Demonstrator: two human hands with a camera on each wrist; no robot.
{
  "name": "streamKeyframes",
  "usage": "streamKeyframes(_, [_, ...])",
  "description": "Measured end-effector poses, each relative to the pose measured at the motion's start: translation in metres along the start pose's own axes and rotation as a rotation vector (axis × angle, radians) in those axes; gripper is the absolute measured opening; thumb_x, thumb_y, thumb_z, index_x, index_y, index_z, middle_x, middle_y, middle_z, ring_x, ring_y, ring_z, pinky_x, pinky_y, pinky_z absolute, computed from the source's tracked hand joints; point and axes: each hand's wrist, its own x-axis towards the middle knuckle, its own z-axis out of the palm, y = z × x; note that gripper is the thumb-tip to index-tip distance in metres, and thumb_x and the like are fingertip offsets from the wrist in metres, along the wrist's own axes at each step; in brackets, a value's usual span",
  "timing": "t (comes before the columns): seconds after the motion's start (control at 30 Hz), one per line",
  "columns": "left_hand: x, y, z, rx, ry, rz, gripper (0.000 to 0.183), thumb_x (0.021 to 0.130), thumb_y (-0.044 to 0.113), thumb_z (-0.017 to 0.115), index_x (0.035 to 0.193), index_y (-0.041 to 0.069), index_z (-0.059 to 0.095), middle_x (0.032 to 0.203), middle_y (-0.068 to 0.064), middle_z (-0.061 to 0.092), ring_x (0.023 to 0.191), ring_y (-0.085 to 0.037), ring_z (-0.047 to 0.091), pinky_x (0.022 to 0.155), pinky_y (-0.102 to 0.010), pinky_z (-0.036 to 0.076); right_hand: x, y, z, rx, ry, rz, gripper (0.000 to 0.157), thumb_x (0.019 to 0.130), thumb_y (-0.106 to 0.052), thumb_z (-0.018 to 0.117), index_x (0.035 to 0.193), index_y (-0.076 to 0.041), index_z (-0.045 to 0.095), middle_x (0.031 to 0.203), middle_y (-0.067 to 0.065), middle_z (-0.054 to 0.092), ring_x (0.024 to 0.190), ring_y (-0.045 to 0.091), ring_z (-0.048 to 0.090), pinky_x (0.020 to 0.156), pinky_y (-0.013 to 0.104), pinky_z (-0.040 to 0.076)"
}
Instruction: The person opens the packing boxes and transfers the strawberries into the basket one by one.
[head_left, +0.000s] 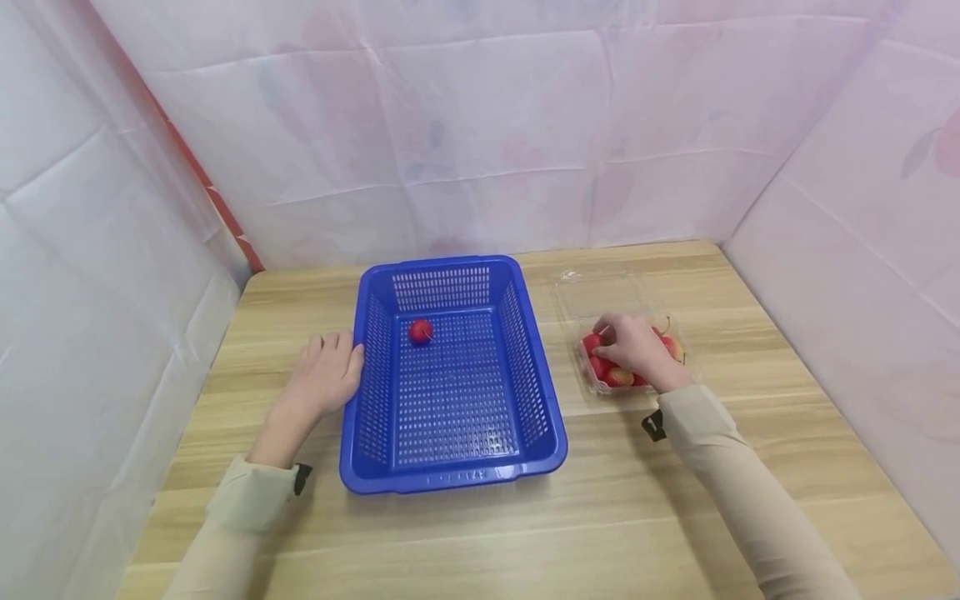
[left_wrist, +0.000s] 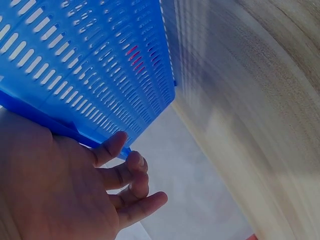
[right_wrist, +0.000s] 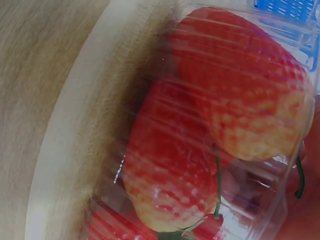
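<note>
A blue perforated plastic basket (head_left: 453, 479) stands on the wooden table, with one small red apple (head_left: 421, 332) on its floor near the far left corner. My left hand (head_left: 322, 375) holds the left rim, thumb at the edge and the other fingers loosely bent outside it. Over a clear plastic clamshell box (head_left: 600, 388) right of the basket, my right hand (head_left: 637, 346) reaches down; thumb and fingers close around a red apple (head_left: 591, 342) at the box's left side. Several red-and-yellow apples (right_wrist: 172, 165) with green stems show through the box wall in the right wrist view.
The box's clear lid (head_left: 603, 293) lies folded back on the table (head_left: 465, 550), behind the fruit. White patterned sheets (head_left: 487, 142) hang along the table's back and sides. A dark strap piece (head_left: 654, 426) sits at the right cuff.
</note>
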Motion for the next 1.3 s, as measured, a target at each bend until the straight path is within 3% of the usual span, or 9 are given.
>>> streamKeyframes(0.23, [-0.001, 0.002, -0.001, 0.016, 0.008, 0.005, 0.040, 0.107, 0.028, 0.026, 0.115, -0.004, 0.048, 0.106, -0.021, 0.053, 0.101, -0.039, 0.047, 0.083, -0.052, 0.039, -0.004, -0.003, -0.002, 0.003, 0.025, 0.008, 0.030, 0.085, -0.006, 0.074, 0.111, 0.006, 0.064, 0.104, 0.028, 0.068, 0.094, 0.040, 0.066, 0.086, 0.057, 0.049])
streamKeyframes(0.47, [-0.001, 0.005, -0.003, 0.038, 0.030, 0.027, 0.033, 0.106, 0.025, 0.030, 0.107, -0.002, 0.050, 0.095, -0.016, 0.052, 0.094, -0.037, 0.051, 0.078, -0.049, 0.040, -0.011, -0.007, -0.010, 0.014, 0.053, 0.033, 0.034, 0.085, -0.012, 0.074, 0.112, 0.006, 0.063, 0.104, 0.027, 0.068, 0.095, 0.040, 0.066, 0.086, 0.056, 0.048])
streamKeyframes(0.8, [0.001, 0.004, -0.002, 0.055, 0.037, 0.019, 0.035, 0.106, 0.025, 0.029, 0.111, -0.003, 0.049, 0.099, -0.018, 0.052, 0.094, -0.037, 0.049, 0.078, -0.048, 0.040, -0.014, -0.020, -0.028, 0.024, 0.116, 0.017, 0.032, 0.087, -0.018, 0.074, 0.109, 0.003, 0.064, 0.100, 0.023, 0.069, 0.090, 0.036, 0.068, 0.081, 0.053, 0.051])
streamKeyframes(1.3, [0.001, 0.004, -0.001, 0.060, 0.025, 0.023, 0.036, 0.106, 0.028, 0.028, 0.110, -0.002, 0.048, 0.097, -0.017, 0.050, 0.092, -0.035, 0.048, 0.078, -0.047, 0.039, 0.001, -0.077, -0.031, 0.086, 0.222, -0.006, 0.034, 0.085, -0.030, 0.078, 0.103, -0.003, 0.068, 0.095, 0.014, 0.072, 0.084, 0.029, 0.069, 0.070, 0.043, 0.052])
